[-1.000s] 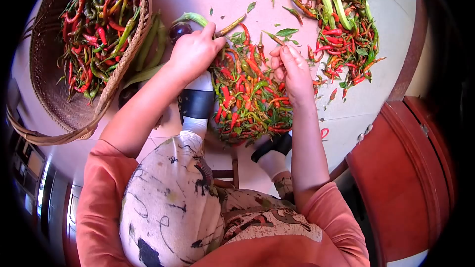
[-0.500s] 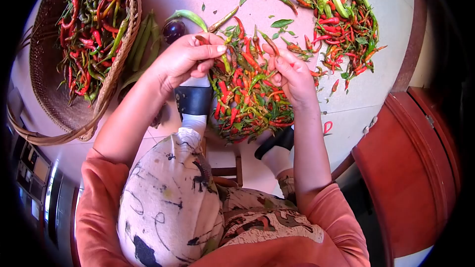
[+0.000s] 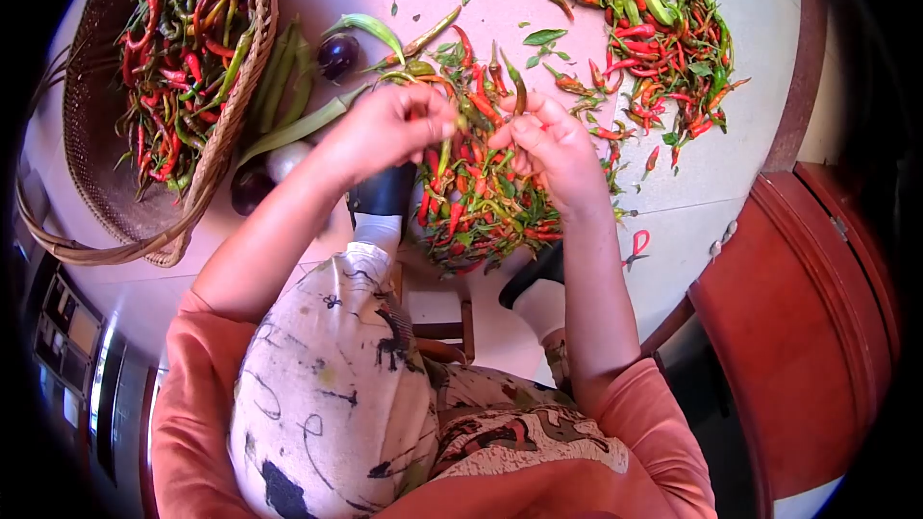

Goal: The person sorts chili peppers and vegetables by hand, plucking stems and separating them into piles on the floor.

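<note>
My left hand (image 3: 399, 133) is closed in a pinch over the left side of a chili pile (image 3: 481, 221). Bits of red and green show at its fingers, apparently chili. Opposite it, my right hand (image 3: 558, 149) pinches a brownish-green chili pepper (image 3: 519, 86) that points up past the fingertips. The two hands' fingertips are close together but apart. Red, green and orange chilies with leaves and stems make up the pile, which lies on the floor between my feet. The hands hide part of its upper side.
A wicker basket (image 3: 260, 48) of chilies stands at left. Beside it are green ridged pods (image 3: 286, 82) and dark eggplants (image 3: 338, 56). Another chili heap (image 3: 663, 58) lies at upper right. Red-handled scissors (image 3: 636, 248) rest near a red wooden cabinet (image 3: 788, 327).
My left hand has shifted slightly right and down, uncovering a pale green pod beside the basket. My right hand has moved a little left, bringing the hands closer together.
</note>
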### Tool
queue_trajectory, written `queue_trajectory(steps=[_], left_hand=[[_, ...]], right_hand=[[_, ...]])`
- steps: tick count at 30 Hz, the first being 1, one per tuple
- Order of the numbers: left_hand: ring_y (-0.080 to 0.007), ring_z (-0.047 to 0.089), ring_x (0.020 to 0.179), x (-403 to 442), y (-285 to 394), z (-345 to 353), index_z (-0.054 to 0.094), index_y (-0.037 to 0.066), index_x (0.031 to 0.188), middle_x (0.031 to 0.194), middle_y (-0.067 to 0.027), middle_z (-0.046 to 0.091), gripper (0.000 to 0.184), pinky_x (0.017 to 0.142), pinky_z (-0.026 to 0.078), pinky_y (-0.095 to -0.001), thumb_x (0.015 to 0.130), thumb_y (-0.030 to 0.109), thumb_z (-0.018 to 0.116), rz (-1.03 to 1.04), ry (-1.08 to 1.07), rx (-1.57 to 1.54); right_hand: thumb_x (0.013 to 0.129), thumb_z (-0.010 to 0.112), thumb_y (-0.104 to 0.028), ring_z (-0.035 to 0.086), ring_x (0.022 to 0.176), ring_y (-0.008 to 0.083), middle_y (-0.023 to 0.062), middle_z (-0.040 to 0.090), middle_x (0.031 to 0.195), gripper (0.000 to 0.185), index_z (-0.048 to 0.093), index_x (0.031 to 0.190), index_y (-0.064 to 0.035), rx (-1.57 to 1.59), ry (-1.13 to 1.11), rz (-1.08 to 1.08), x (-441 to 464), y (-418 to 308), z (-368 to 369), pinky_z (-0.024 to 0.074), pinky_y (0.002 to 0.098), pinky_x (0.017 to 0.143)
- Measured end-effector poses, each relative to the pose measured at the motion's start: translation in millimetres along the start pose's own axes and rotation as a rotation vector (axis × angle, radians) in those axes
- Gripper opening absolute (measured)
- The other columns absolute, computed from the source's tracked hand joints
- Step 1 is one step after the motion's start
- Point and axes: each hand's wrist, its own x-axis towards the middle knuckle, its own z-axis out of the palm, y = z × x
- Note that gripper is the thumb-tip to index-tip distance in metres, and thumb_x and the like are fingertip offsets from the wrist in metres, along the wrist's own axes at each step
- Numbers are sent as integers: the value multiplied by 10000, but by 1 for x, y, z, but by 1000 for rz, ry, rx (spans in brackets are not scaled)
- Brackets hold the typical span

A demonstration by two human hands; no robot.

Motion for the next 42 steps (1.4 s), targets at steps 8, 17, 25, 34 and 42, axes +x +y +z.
queue_trajectory(steps=[8,17,25,34,42], left_hand=[[-289,619,762,5,-35,-8,642,63,946,829,-123,616,136,672,500,-362,814,93,620,349,464,838],[-241,616,751,35,-21,-10,555,60,790,908,-80,535,91,630,514,-348,755,143,537,615,252,1444],[-171,579,661,-8,-4,-24,599,40,932,797,-76,597,173,577,471,-296,795,146,594,368,24,1065],[-39,457,496,-18,-9,-2,546,-67,1149,810,-120,643,361,413,322,-161,877,166,593,-149,-405,-619],[-46,435,458,-14,-13,1,556,-70,1079,739,-104,620,312,403,322,-173,889,176,587,-157,-368,-669]], right_hand=[[915,532,-147,449,571,16,1,608,773,169,552,1063,-69,-107,101,49,-11,31,-17,357,151,525],[904,554,-174,440,571,9,-6,608,783,172,561,1050,-85,-86,146,16,-3,23,-16,346,150,526],[901,561,-172,453,572,13,-7,610,783,164,576,1045,-95,-74,157,30,-2,26,-19,349,151,524],[898,573,-162,473,577,22,-6,614,797,192,569,1068,-74,94,80,6,-6,17,-8,376,156,537],[918,542,-159,485,589,43,16,610,824,195,562,1081,-54,221,15,-5,-6,11,-6,397,166,545]])
